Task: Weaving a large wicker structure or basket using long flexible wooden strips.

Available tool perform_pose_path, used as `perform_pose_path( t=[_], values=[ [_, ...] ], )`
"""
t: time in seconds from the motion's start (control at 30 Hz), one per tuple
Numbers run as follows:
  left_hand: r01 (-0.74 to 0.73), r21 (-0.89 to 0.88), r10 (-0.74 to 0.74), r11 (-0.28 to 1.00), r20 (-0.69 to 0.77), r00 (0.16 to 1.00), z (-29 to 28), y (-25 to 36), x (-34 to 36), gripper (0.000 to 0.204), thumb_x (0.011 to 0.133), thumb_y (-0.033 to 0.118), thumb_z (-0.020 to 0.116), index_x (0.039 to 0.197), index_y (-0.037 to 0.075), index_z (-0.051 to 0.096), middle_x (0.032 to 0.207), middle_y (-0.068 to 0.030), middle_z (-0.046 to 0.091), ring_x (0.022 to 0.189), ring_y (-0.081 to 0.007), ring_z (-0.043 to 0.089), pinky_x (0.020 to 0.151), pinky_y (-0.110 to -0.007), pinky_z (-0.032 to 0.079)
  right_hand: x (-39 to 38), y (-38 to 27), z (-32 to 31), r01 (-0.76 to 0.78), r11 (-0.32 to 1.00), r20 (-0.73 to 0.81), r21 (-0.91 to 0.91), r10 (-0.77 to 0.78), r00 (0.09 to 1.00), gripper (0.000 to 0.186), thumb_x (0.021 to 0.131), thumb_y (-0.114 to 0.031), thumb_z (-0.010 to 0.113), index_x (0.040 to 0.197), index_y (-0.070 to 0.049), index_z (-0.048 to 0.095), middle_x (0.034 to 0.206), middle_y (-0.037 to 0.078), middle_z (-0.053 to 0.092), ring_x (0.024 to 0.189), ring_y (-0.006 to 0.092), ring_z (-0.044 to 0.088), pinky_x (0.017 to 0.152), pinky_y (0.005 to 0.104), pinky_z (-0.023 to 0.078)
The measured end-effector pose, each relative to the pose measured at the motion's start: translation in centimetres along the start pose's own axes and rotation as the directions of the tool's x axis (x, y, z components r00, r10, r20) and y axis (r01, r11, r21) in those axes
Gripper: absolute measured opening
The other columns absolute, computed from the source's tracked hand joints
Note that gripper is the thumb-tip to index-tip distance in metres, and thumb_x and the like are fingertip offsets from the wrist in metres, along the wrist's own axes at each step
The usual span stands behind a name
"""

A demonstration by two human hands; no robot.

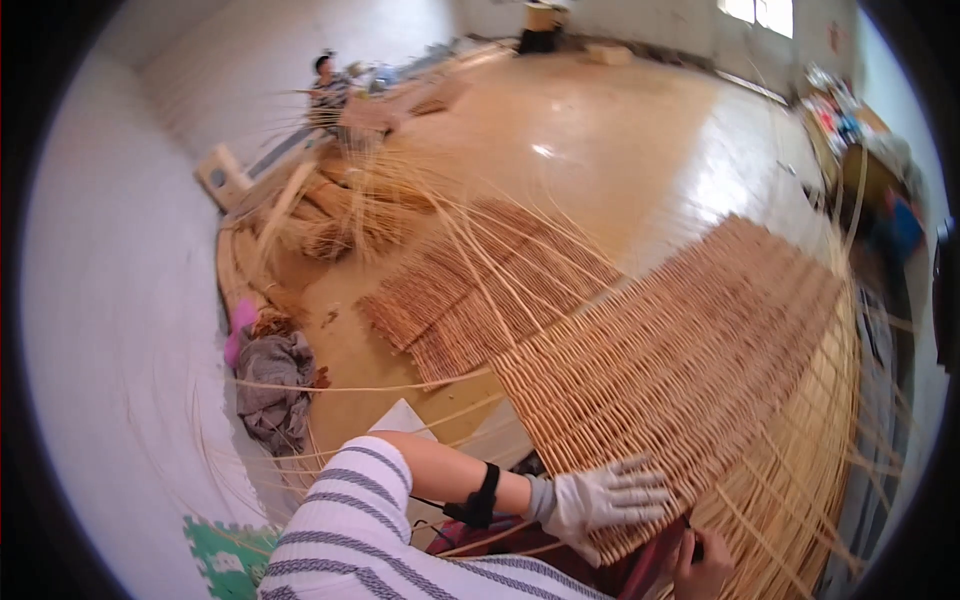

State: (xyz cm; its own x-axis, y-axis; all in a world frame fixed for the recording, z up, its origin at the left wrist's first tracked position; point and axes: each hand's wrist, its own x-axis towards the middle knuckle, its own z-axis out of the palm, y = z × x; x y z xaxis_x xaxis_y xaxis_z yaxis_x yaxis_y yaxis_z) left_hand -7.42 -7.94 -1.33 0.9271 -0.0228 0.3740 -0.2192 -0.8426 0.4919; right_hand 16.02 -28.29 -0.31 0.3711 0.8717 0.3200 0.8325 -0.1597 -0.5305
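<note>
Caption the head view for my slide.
Gloved left hand flat on a woven panel, bare right hand near its lower edge.

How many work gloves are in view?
1: the white glove on the left hand, resting on the woven panel. The right hand looks bare; others may be hidden.

no legible text, labels or numbers; faint reddish mark [833, 38] on far wall [685, 35], too small to read

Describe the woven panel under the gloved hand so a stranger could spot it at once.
Start at the shiny floor and come down to the lower right. There, a long woven panel slants up rightward from the left hand, gloved in white. That hand lies on it; the darker weaving farther left has none.
</note>
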Motion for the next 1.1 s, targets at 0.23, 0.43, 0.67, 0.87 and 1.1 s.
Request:
perform_pose_path(
  t=[0.23,0.43,0.67,0.87,1.1],
  values=[
    [0.172,0.139,-0.204,0.975,0.261,0.944,-2.7,1.0,0.6,0.103,0.076,0.074,0.082,0.155,0.013,0.058,0.160,-0.0180,0.053,0.155,-0.0435,0.040,0.130,-0.063,0.023,-1.2,1.0,-0.6,-0.251,0.891,0.149,0.377,0.209,0.966,0.023,0.099,-0.027,0.078,0.109,-0.006,0.080,0.098,0.013,0.079,0.090,0.0267,0.077,0.079,0.0374,0.059],
    [0.080,0.201,-0.132,0.976,0.263,0.956,-2.7,0.5,-0.3,0.110,0.063,0.079,0.088,0.143,0.007,0.063,0.153,-0.0203,0.057,0.153,-0.0510,0.039,0.126,-0.067,0.029,-7.2,14.7,5.6,-0.789,-0.034,0.752,0.613,0.329,0.571,0.045,0.114,-0.040,0.054,0.133,-0.003,0.070,0.118,0.005,0.076,0.097,0.0133,0.072,0.081,0.0274,0.057],
    [0.033,0.220,-0.090,0.975,0.256,0.962,-3.3,0.8,-2.3,0.121,0.064,0.083,0.086,0.152,0.006,0.055,0.159,-0.0230,0.051,0.152,-0.0547,0.039,0.123,-0.073,0.030,-14.6,24.6,21.3,-0.754,0.512,0.510,0.412,0.556,0.656,0.060,0.094,-0.024,0.079,0.148,-0.006,0.061,0.120,0.013,0.073,0.096,0.0207,0.070,0.083,0.0352,0.059],
    [0.056,0.231,-0.114,0.971,0.249,0.962,-3.3,0.9,-2.9,0.122,0.065,0.089,0.080,0.154,0.009,0.055,0.160,-0.0204,0.050,0.154,-0.0537,0.038,0.124,-0.073,0.029,-10.5,24.7,28.1,-0.533,0.817,0.488,0.222,0.380,0.786,0.076,0.090,-0.022,0.074,0.160,-0.006,0.047,0.139,0.026,0.067,0.118,0.0438,0.069,0.103,0.0506,0.055],
    [0.058,0.235,-0.113,0.970,0.225,0.968,-3.3,1.1,-2.5,0.116,0.066,0.087,0.082,0.150,0.010,0.058,0.157,-0.0205,0.053,0.153,-0.0533,0.038,0.123,-0.071,0.030,-11.0,26.4,28.7,-0.688,0.648,0.729,0.326,0.291,0.620,0.057,0.092,-0.021,0.076,0.146,-0.007,0.063,0.120,0.023,0.077,0.109,0.0374,0.074,0.093,0.0444,0.058]
  ],
)
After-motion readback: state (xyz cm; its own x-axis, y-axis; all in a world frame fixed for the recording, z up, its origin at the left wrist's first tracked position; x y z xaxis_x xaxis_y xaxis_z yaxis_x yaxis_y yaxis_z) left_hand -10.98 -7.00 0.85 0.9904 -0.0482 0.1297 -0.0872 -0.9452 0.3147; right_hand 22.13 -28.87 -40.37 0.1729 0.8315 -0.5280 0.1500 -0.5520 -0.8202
